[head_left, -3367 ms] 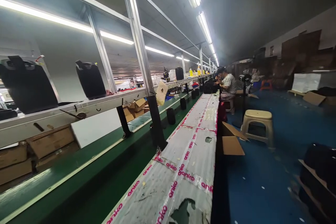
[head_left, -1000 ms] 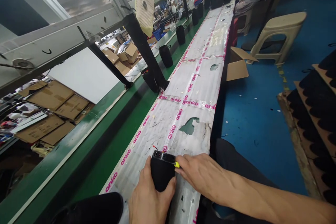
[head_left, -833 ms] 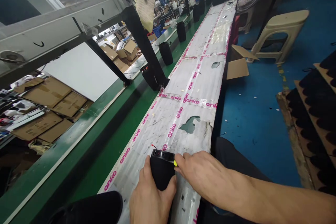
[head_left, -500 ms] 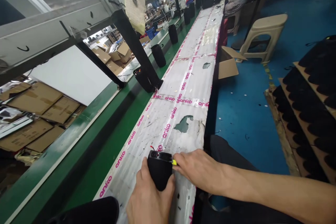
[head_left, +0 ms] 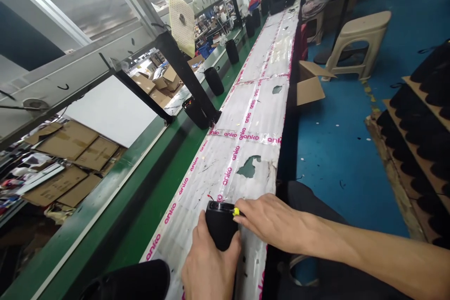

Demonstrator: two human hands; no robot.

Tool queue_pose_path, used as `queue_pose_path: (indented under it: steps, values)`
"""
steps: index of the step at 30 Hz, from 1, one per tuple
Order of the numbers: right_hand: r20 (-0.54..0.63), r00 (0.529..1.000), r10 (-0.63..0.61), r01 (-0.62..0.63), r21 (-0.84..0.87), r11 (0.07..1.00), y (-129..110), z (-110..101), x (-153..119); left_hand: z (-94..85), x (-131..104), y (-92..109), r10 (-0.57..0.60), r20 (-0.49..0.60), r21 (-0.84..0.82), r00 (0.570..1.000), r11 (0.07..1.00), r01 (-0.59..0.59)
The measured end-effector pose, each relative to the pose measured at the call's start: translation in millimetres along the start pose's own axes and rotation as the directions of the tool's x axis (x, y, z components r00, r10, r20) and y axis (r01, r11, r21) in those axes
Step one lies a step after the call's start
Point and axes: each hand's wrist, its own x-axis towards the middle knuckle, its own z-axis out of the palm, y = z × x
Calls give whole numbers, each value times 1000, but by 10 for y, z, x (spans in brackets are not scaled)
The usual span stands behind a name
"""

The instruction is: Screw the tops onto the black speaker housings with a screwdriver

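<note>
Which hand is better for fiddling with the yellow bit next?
Probably the right hand: it's right at the small yellow piece, while the left hand is busy steadying the black object.

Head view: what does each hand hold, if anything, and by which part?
The left hand grips the black speaker-like housing by its sides; the right hand seems to pinch a small yellow piece, its gripped part hidden.

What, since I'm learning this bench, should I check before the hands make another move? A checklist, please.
1. Left hand around the black casing: ok, thumb and fingers on opposite sides.
2. Right hand holding the yellow piece at the rim: ok.
3. Red-tipped wire away from fingers: ok.
4. White bench covering intact: not ok, torn.
5. Casing's underside touching the bench covering: cannot tell, hidden.
</note>
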Motion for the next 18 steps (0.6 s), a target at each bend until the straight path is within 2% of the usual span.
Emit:
queue_pose_path:
  steps: [4,8,10,14,18]
  values:
    - [41,999,-5,7,-57,998,-40,3,-34,8,-31,51,-10,-10,51,1000,999,10]
    - [-49,998,-28,18,-199,980,-72,32,-117,98,-55,36,34,-112,97,993,995,-23]
    - [-53,998,-23,11,-228,974,-89,18,-115,167,-63,24,66,-166,146,984,988,-42]
    - [125,992,34,-16,-142,990,-104,-66,31,284,-50,28,79,-249,220,965,975,-23]
    - [269,963,-21,59,-133,989,-93,-124,212,324,-6,38,43,-278,190,959,982,11]
